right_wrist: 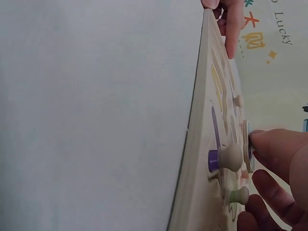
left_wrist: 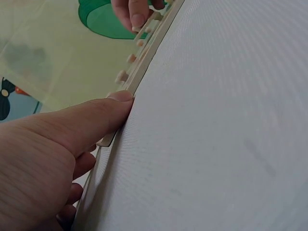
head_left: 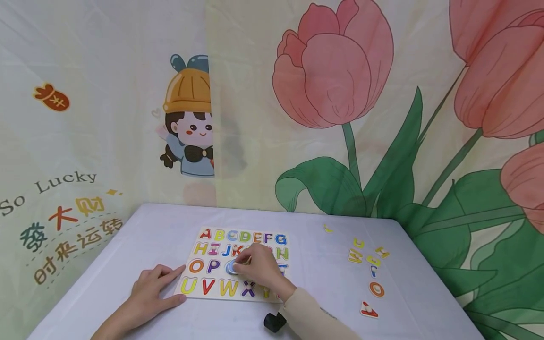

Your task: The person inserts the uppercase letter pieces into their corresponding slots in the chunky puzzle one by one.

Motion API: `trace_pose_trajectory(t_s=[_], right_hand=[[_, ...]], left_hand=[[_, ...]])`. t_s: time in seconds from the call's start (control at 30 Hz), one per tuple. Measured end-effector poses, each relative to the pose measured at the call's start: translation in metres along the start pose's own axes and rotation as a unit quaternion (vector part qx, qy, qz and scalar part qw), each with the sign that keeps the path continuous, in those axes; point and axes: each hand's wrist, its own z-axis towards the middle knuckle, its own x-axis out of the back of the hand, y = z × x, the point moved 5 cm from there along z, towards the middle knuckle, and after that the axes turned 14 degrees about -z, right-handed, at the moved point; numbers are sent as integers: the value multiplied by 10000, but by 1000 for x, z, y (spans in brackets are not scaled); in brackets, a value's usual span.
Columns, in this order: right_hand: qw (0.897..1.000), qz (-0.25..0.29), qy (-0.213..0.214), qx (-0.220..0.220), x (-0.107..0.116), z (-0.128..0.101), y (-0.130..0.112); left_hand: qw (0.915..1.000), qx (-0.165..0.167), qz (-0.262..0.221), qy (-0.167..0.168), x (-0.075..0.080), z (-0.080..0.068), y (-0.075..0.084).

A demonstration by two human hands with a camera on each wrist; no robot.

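An alphabet puzzle board point(head_left: 221, 274) with colourful letters lies on the table. My right hand point(head_left: 258, 265) is over its third row and pinches a blue letter piece point(head_left: 231, 267) between thumb and fingers. In the right wrist view, that letter piece point(right_wrist: 247, 144) is close over the board's face, near a purple X with a wooden knob point(right_wrist: 231, 158). My left hand point(head_left: 148, 290) lies at the board's left side with fingers extended; its index fingertip and thumb touch the edge. The left wrist view shows the thumb point(left_wrist: 103, 113) against the board's rim.
Several loose letter pieces lie to the right of the board, among them an orange O point(head_left: 376, 289), a red A point(head_left: 369, 310) and a yellow W point(head_left: 355, 256). A small yellow piece point(head_left: 327, 228) sits farther back. A black object point(head_left: 274, 322) is beside the right wrist. Printed curtains point(head_left: 246, 141) hang behind the table.
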Motion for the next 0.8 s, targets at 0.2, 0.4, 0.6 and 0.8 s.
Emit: trace_pose_trajectory(t_s=[0.2,0.4,0.6,0.8], right_hand=[[9995,64,-71,-311,-10,4,-2],[9992,-89,-16,-381,-16,6,-2],[9990,-145,58,-412,-19,7,-3],[9992,75,-100,-370,-14,4,-1]], left_hand=[[10000,-21,-17,0,0,-1,0],[10000,15,-11,-63,1,0,1],[10000,0,32,-75,2,1,2],[9999,90,-25,-138,1,1,2]])
